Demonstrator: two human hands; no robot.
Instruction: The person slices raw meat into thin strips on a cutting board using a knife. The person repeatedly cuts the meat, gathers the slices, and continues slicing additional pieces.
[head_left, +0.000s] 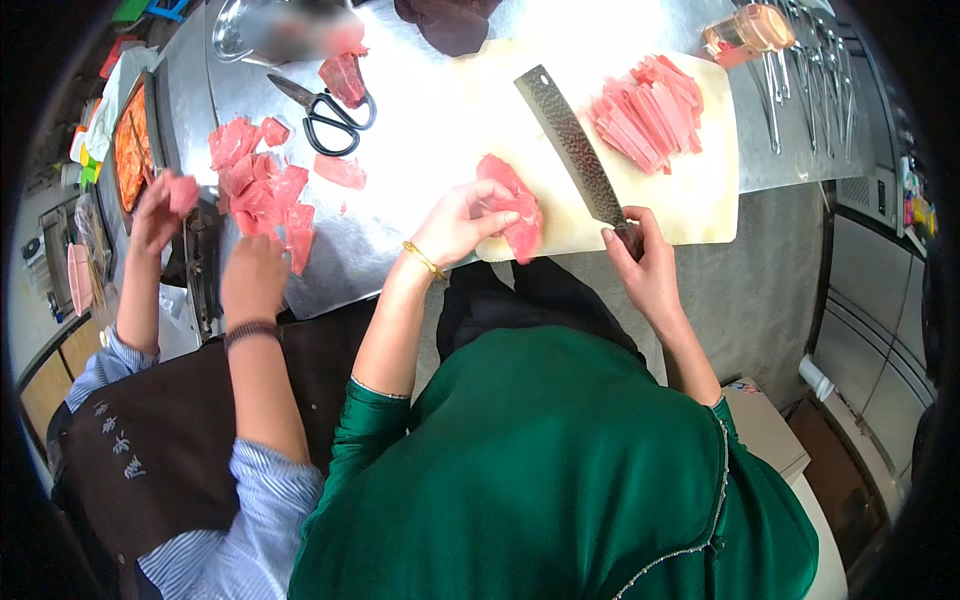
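My left hand (466, 223) pinches a long piece of raw red meat (517, 214) between thumb and fingers. This piece lies near the front edge of a pale cutting board (709, 214), its lower end reaching over that edge. In my right hand (646, 259) is the dark handle of a large knife with a mottled blade (574, 150). The blade points up and to the left above the board, apart from the meat. To its right, raw meat strips (649, 116) lie bunched together on the board.
On the left, a co-worker's blurred hand (255, 277) is by a pile of meat pieces (259, 184); their other hand (154, 214) holds one piece. Black-handled scissors (330, 120), a metal bowl (229, 34), a jar (750, 34) and hanging metal utensils (814, 82) are around the board.
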